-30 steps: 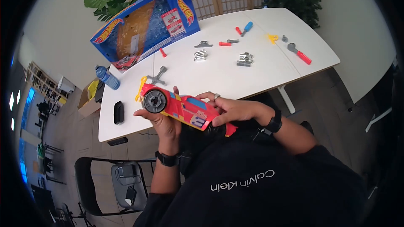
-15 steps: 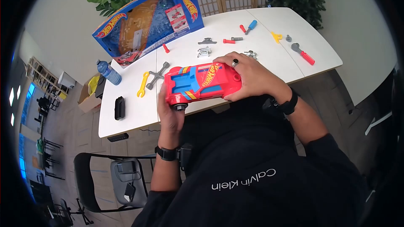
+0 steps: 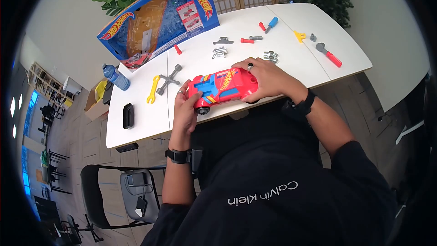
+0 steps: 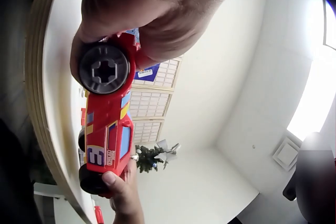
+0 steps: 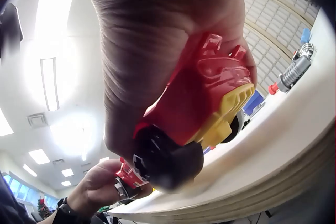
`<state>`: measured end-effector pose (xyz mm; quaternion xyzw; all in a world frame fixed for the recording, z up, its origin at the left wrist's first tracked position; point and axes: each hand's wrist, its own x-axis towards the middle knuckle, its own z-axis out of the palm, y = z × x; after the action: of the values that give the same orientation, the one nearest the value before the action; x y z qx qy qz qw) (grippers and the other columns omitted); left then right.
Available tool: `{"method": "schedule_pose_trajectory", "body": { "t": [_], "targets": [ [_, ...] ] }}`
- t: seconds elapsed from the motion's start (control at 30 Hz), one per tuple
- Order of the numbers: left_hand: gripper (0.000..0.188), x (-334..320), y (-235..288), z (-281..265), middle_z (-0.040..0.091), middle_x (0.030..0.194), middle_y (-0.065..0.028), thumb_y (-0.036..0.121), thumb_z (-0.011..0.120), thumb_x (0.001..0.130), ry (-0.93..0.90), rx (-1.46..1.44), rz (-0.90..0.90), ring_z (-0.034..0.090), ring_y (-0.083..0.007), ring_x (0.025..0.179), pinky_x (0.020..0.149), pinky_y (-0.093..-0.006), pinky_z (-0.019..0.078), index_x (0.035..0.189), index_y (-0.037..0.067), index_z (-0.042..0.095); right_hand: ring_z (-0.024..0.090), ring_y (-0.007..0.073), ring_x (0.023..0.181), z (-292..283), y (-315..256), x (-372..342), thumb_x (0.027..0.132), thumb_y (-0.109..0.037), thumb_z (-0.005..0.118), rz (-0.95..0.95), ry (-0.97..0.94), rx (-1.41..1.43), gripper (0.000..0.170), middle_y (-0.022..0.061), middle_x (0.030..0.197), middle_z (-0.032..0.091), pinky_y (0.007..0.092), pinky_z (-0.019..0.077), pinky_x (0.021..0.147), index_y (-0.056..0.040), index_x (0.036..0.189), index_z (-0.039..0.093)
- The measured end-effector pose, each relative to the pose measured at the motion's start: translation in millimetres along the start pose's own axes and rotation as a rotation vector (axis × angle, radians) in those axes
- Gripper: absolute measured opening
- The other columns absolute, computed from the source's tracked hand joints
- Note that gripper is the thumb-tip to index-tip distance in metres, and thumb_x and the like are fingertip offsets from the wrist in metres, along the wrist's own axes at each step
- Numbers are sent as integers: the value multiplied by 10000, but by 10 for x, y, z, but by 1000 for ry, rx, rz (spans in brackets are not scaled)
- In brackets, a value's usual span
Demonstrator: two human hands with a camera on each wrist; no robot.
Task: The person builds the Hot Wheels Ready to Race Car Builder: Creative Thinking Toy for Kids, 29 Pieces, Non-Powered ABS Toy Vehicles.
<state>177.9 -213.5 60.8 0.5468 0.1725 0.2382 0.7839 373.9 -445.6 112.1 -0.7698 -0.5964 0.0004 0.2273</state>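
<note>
Left hand (image 3: 184,109) and right hand (image 3: 268,81) grip opposite ends of a red toy car (image 3: 227,86), the left one with its thumb over the blue panel, the right one with its thumb on the near side and fingers across the far side. The car sits wheels-down in their hold at the near edge of the white counter (image 3: 148,120); whether it touches the surface, I cannot tell. Near the left hand lie a gray cross-shaped wrench (image 3: 169,79) and a yellow wrench (image 3: 154,89). Silver pieces (image 3: 271,56) lie just beyond the right hand.
</note>
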Motion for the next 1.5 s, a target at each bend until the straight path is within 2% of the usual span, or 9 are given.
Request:
{"method": "schedule_pose_trajectory", "body": {
  "t": [0.17, 0.37, 0.6, 0.73, 0.83, 0.93, 1.03, 1.4, 1.5],
  "targets": [
    [616, -63, 64, 19, 629, 1388, -144, 262, 717, 1026, -51, -27, -29, 702, -194, 1160, 943, -362, 611, 1513, -5, 450, 644, 369, 1219, -155, 35, 48, 725, -515, 898, 65, -104, 99, 984, 217, 1363, 624, 428, 522, 1041, -99, 1524, 502],
    [722, -145, 44, -112, 633, 1334, -58, 660, 591, 1010, -93, 89, 65, 595, -147, 1248, 962, -401, 550, 1480, 118, 509, 691, 188, 1186, -261, 417, 117, 928, -598, 737, 230, -384, 1006, 776, 181, 1304, 683, 351, 585, 955, -80, 1480, 565],
    [579, -288, 134, 190, 705, 1228, -76, 244, 861, 927, -227, 298, 110, 679, -146, 1106, 958, -300, 559, 1379, 15, 580, 772, 147, 995, -319, 547, -51, 985, -587, 696, 638, -497, 1215, 635, 108, 1206, 748, 307, 663, 816, -53, 1328, 663],
    [494, -286, 170, 182, 709, 1189, -140, 210, 772, 989, -173, 16, 38, 758, -233, 1017, 731, -398, 705, 1387, 27, 543, 723, 259, 1185, -335, 528, -164, 920, -892, 372, 481, -417, 1780, 1094, 184, 1398, 666, 428, 638, 929, -27, 1588, 430],
    [514, -315, 221, 263, 691, 1301, -140, 304, 691, 1044, -74, -137, 147, 748, -278, 1111, 820, -487, 688, 1439, 38, 497, 690, 228, 1193, -52, 782, -40, 1003, -740, 535, 38, -312, 1713, 819, 90, 1375, 668, 410, 611, 893, -132, 1548, 465],
    [541, -284, 91, 299, 656, 1380, -158, 282, 675, 1049, -106, -166, 207, 714, -312, 1194, 959, -544, 639, 1482, 33, 468, 691, 163, 1145, -48, -18, 78, 967, -389, 802, 251, 236, 1401, 661, 38, 1251, 679, 355, 605, 866, -133, 1482, 476],
    [668, -312, 56, 218, 616, 1428, -187, 133, 749, 968, -239, 7, 135, 686, -312, 1253, 1050, -468, 601, 1535, 30, 409, 713, 144, 1076, -25, -238, 183, 946, -378, 832, 221, 520, 1351, 715, 77, 1214, 688, 318, 613, 800, -56, 1447, 437],
    [687, -427, -15, 280, 616, 1413, -159, 97, 707, 993, -522, -116, -331, 707, -358, 1195, 757, -526, 697, 1572, 80, 339, 731, 198, 1037, -389, -27, 203, 1035, -468, 692, 127, -59, 970, 654, 117, 1249, 651, 321, 621, 732, -55, 1476, 442],
    [574, -481, -21, 305, 598, 1444, -177, 123, 664, 1030, -484, -117, -301, 678, -355, 1251, 780, -558, 689, 1538, 68, 402, 737, 183, 893, -715, 615, 383, 1036, -646, 554, 222, 64, 701, 620, 68, 918, 730, 324, 581, 681, -54, 1103, 725]
  ]
}}
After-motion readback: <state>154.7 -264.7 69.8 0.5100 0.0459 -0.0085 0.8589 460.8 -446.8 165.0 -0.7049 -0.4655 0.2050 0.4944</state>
